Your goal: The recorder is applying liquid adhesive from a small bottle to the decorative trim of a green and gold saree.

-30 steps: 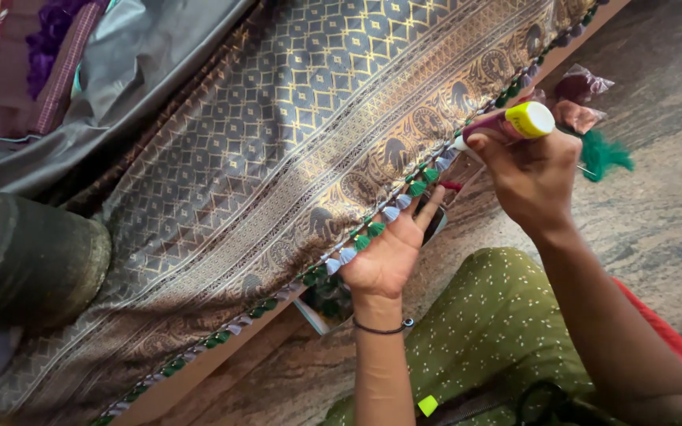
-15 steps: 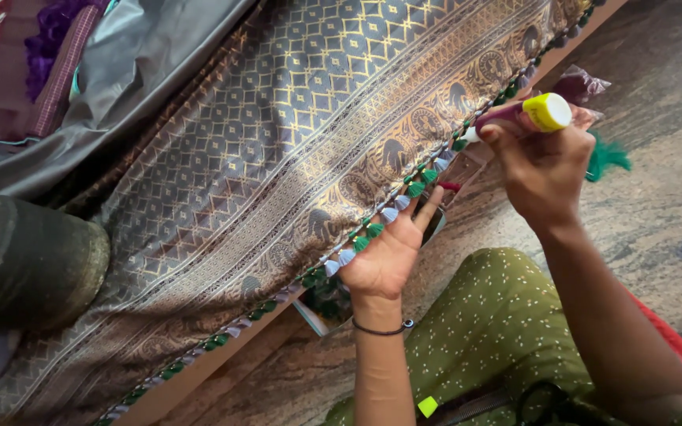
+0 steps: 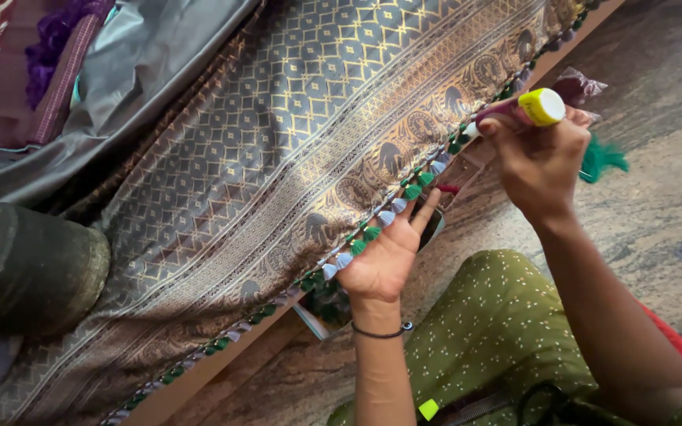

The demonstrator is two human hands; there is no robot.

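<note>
Head view: right hand [image 3: 542,162] fingers pinch glue tube [image 3: 524,110]; left hand [image 3: 388,256] fingers spread under tassels [image 3: 372,231].

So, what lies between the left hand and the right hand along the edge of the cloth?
In the head view, small green and pale tassels on the cloth edge run between the left hand and right hand.

Wooden worktop [image 3: 199,377] runs diagonally, only its front edge showing, lower left to upper right. Draped over it: grey-gold patterned fabric [image 3: 278,142] with woven diamond grid and paisley border, covering nearly the whole top. Fabric's hem carries a row of green and pale tassels [image 3: 372,229] hanging along the worktop edge. Plain grey cloth [image 3: 144,71] lies over the fabric at upper left. Dark round pot [image 3: 33,268] sits at left. Below: mottled stone floor [image 3: 657,213].
</note>
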